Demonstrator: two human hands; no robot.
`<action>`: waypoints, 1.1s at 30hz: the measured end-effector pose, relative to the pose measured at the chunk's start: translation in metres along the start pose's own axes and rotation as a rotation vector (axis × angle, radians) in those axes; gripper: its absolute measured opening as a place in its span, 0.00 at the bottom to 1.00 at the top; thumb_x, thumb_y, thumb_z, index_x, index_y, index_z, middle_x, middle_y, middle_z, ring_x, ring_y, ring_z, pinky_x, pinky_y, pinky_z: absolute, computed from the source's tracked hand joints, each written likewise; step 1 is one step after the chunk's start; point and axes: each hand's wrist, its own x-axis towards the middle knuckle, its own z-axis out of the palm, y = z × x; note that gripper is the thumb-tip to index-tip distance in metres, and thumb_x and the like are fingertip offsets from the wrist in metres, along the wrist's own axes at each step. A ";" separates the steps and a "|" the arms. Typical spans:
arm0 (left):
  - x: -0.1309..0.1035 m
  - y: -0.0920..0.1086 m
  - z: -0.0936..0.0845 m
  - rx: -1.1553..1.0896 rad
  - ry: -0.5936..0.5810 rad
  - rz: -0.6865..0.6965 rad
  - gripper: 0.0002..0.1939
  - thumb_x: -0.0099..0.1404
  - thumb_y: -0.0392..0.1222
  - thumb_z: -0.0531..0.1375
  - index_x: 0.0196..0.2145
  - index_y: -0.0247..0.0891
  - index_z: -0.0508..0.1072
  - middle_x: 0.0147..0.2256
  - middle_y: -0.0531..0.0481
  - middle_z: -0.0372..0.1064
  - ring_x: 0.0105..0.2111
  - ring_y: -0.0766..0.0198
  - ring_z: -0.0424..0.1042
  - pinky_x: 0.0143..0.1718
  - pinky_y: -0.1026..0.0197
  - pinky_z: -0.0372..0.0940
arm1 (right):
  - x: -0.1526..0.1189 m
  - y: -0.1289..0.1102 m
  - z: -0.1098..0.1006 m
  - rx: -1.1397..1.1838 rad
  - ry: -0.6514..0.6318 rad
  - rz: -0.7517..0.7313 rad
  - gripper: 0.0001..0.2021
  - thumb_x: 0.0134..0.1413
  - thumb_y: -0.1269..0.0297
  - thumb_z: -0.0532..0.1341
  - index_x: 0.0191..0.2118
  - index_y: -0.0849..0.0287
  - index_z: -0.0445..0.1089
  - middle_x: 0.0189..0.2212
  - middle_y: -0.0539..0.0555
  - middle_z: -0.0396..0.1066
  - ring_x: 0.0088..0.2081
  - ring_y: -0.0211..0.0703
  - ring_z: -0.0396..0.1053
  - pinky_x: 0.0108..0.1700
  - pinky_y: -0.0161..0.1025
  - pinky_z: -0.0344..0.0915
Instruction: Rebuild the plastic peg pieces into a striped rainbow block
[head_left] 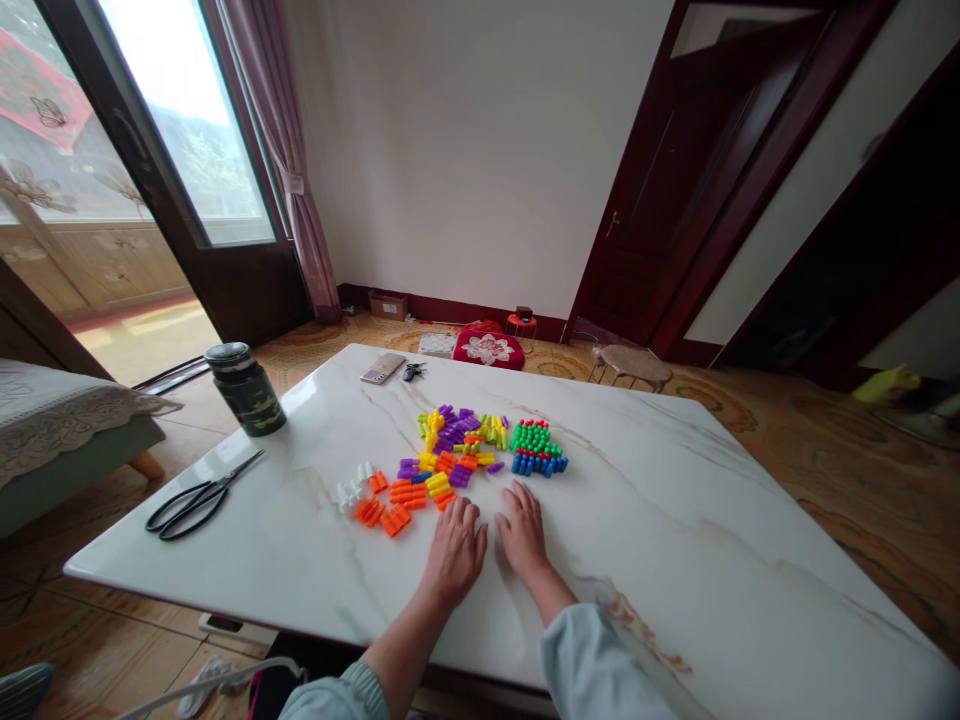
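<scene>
My left hand (pixel 455 548) rests on the table, fingers stretched out and apparently holding nothing; its fingertips are by a small group of orange plastic pieces (pixel 445 499). Beside it, my right hand (pixel 523 532) lies open on the tabletop, below the upright blue pieces (pixel 538 464). Behind the blue ones stand green pieces (pixel 531 437), some with red tips, packed in a tight block. Further left lie purple pieces (pixel 454 430), yellow pieces (pixel 437 484) and more orange pieces (pixel 395 520). A few white pieces (pixel 351 493) sit at the left end. All are small, peg-like plastic parts.
On the marbled white table (pixel 675 530) are black-handled scissors (pixel 196 505), a dark lidded jar (pixel 246 390), a phone (pixel 383 368) and keys (pixel 413 371). Beyond the table are a red cushioned seat (pixel 489 349) and a stool (pixel 634 366). A lace-covered seat (pixel 67 420) stands left.
</scene>
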 end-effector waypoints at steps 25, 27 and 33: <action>0.035 -0.065 -0.054 0.304 -0.004 -0.296 0.17 0.63 0.36 0.52 0.48 0.40 0.71 0.50 0.42 0.68 0.50 0.49 0.63 0.50 0.47 0.60 | -0.034 -0.067 -0.025 -0.003 -0.081 -0.089 0.13 0.56 0.73 0.58 0.46 0.52 0.68 0.40 0.54 0.68 0.42 0.48 0.65 0.42 0.42 0.62; 0.039 -0.068 -0.054 0.314 -0.043 -0.291 0.17 0.63 0.36 0.52 0.48 0.41 0.72 0.49 0.42 0.70 0.50 0.50 0.63 0.48 0.48 0.60 | -0.035 -0.066 -0.021 -0.025 -0.067 -0.097 0.11 0.57 0.73 0.57 0.45 0.54 0.69 0.39 0.54 0.68 0.41 0.47 0.65 0.42 0.42 0.62; 0.025 -0.053 -0.040 0.319 -0.068 -0.266 0.20 0.64 0.35 0.51 0.52 0.41 0.70 0.52 0.43 0.68 0.52 0.50 0.62 0.50 0.48 0.57 | -0.034 -0.058 -0.009 0.085 -0.002 -0.075 0.10 0.63 0.73 0.50 0.42 0.57 0.68 0.35 0.53 0.67 0.36 0.42 0.68 0.40 0.38 0.65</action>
